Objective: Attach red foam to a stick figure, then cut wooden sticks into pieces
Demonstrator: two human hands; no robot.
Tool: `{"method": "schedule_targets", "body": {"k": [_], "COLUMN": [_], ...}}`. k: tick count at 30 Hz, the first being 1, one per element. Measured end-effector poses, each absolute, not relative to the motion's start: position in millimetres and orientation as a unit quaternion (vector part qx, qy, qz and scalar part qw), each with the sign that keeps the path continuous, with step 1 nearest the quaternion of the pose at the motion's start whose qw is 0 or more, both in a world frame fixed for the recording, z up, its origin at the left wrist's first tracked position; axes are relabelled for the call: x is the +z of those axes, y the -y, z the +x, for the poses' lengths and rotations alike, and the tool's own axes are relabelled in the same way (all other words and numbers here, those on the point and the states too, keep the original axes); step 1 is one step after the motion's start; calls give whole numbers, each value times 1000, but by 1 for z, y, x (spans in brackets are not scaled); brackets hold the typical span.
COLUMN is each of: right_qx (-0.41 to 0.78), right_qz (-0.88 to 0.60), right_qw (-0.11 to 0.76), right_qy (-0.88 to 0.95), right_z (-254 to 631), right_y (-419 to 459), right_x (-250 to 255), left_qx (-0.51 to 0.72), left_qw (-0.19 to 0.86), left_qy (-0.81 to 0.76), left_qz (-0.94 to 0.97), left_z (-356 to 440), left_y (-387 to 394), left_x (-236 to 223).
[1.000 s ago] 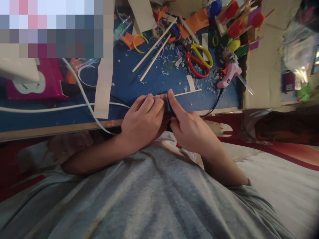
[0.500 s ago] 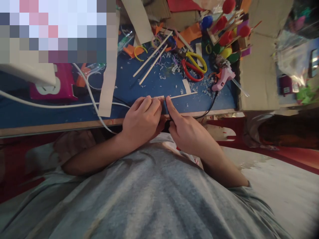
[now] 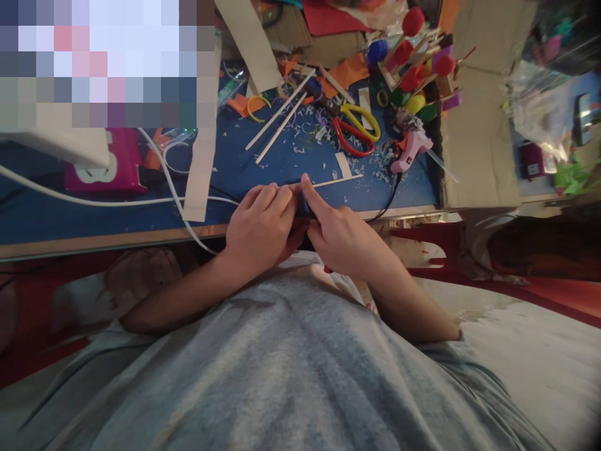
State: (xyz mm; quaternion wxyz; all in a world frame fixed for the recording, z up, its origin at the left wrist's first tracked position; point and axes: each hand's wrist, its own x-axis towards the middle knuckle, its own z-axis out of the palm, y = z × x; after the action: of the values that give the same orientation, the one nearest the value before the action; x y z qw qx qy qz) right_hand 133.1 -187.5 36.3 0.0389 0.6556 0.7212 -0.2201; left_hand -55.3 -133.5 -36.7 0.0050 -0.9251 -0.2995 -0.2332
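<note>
At the table's front edge, my left hand (image 3: pixel 263 225) is closed over a thin pale wooden stick (image 3: pixel 340 180), whose free end points right across the blue top. My right hand (image 3: pixel 345 241) is beside it, the index finger stretched along the stick and the other fingers curled. A dark tool with a red end (image 3: pixel 327 269) shows only in part within that grip; its kind is hidden. Beyond the stick lie a short paper strip (image 3: pixel 344 165) and two more pale sticks (image 3: pixel 282 122). Scissors with red and yellow handles (image 3: pixel 357 129) rest among white shavings.
A pink glue gun (image 3: pixel 412 150) with a black cord lies at the right, by a cardboard box (image 3: pixel 483 125). Behind it stands a stick construction with coloured caps (image 3: pixel 413 56). At the left are a cardboard strip (image 3: pixel 200 178), white cable (image 3: pixel 164 163) and magenta box (image 3: pixel 126 163).
The whole view has shifted slightly, so most things sit a little further left. My right index finger has moved slightly up along the stick, closer to the left hand. Both grips stay.
</note>
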Motion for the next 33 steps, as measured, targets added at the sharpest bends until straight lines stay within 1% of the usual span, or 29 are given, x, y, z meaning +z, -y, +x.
{"method": "schedule_targets", "body": {"k": [3, 6, 9, 12, 16, 24, 30, 33], "right_qx": [-222, -201, -174, -168, -177, -308, -336, -317], "right_qz": [658, 667, 690, 697, 667, 603, 594, 588], "right_qw": [-47, -151, -205, -229, -279, -350, -319, -315], "right_qy": [-718, -701, -672, -658, -668, -648, -658, -674], "right_z": [149, 171, 193, 206, 215, 227, 230, 229], "right_y": [198, 206, 205, 193, 176, 167, 168, 168], "right_x": [38, 42, 40, 34, 28, 25, 25, 26], "left_qx": [-243, -240, -223, -212, -217, -243, -196, -181], "left_qw": [12, -9, -43, -54, -63, -55, -31, -25], "left_qy": [292, 306, 328, 336, 349, 383, 424, 437], "left_qz": [-925, -921, -917, -916, -910, -890, -884, -881], "left_z": [-57, -58, -58, -57, -53, -45, -33, -32], "left_y": [134, 135, 135, 134, 130, 123, 116, 109], "left_x": [-36, -34, -29, -22, -13, -6, -2, -2]}}
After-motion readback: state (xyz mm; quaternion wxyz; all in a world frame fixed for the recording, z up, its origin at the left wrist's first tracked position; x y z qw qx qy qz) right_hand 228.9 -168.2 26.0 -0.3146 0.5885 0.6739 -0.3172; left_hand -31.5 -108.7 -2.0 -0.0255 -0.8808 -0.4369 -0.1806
